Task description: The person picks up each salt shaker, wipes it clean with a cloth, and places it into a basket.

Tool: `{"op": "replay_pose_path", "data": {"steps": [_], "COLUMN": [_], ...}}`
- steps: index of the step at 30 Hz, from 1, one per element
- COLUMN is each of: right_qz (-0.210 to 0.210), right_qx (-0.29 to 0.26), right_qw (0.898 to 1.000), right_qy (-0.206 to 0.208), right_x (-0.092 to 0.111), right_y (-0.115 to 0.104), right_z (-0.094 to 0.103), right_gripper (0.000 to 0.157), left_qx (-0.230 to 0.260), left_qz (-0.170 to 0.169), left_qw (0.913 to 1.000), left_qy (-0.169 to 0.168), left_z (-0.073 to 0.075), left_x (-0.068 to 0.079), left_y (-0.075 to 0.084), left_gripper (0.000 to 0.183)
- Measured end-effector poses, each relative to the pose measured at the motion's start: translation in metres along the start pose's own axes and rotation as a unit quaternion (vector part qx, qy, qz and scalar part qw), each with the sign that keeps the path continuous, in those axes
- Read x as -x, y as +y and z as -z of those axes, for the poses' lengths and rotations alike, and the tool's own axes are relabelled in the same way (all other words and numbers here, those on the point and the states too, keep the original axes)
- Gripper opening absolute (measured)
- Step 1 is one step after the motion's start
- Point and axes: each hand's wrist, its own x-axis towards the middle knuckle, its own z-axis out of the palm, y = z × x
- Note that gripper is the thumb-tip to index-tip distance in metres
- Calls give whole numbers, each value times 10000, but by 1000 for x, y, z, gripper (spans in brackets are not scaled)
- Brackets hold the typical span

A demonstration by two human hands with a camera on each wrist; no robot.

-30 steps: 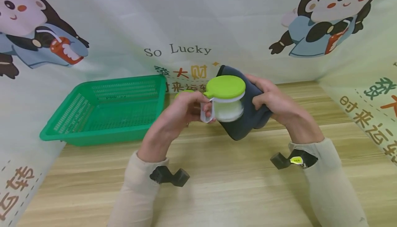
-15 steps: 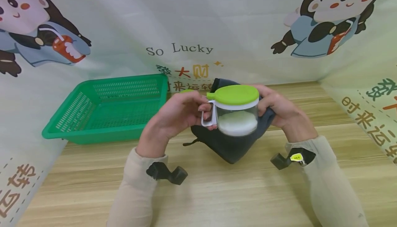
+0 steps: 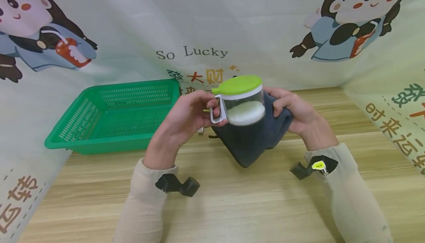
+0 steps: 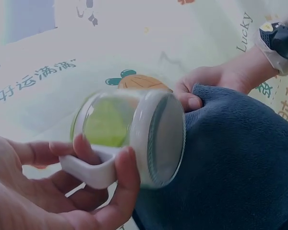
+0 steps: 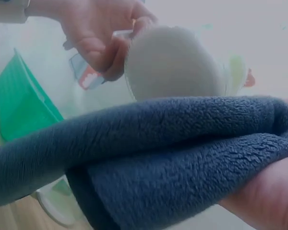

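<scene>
A clear seasoning jar [image 3: 245, 108] with a green lid [image 3: 242, 84] and something white inside hangs above the table, slightly tilted. My left hand [image 3: 190, 115] grips its white handle [image 4: 93, 170], fingers curled through the loop. In the left wrist view the base of the jar [image 4: 165, 139] faces the cloth. A dark blue cloth [image 3: 250, 147] droops from my right hand [image 3: 295, 110], whose thumb and fingers pinch it beside the jar. Folded cloth [image 5: 182, 143] fills much of the right wrist view and hides part of the jar's base [image 5: 173, 67].
A green plastic basket [image 3: 109, 143] stands at the back left of the wooden table [image 3: 232, 206], near the printed backdrop [image 3: 132, 25]. Behind my left hand, a small part of another object [image 3: 200, 130] shows, mostly hidden.
The jar came down and right across the front of the cloth, then rose back up and left. The cloth dropped lower and swung out below the jar. Both hands kept their holds.
</scene>
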Motion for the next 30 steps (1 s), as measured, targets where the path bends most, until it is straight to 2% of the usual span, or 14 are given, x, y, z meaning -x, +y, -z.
{"op": "replay_pose_path", "data": {"steps": [4, 9, 12, 19, 22, 26, 30], "right_qz": [-1, 261, 333, -85, -141, -18, 21], "right_qx": [-193, -362, -518, -359, -232, -203, -251], "right_qw": [9991, 9943, 9918, 9898, 9875, 9845, 9837], "right_qy": [378, 970, 1123, 1375, 1556, 1742, 1779], "right_x": [-1, -2, -6, -19, -21, -20, -20], "right_y": [-2, -1, 4, 14, 14, 13, 14], "right_z": [-2, -8, -13, -22, -23, -22, -23], "right_gripper": [76, 76, 74, 60, 68, 84, 84], "left_qx": [-137, -293, -296, -293, -289, -295, -342], "left_qz": [-201, -278, -388, -682, -688, -694, -595], "left_qw": [9993, 9985, 9978, 9938, 9927, 9925, 9924], "left_qy": [291, 361, 453, 832, 952, 958, 1024], "left_z": [0, -1, -3, 0, 3, 3, 0], "left_x": [0, 0, 1, -2, -1, -3, -5], "left_y": [0, -1, -3, -9, -9, -7, -5], "left_gripper": [28, 26, 25, 29, 28, 27, 27]}}
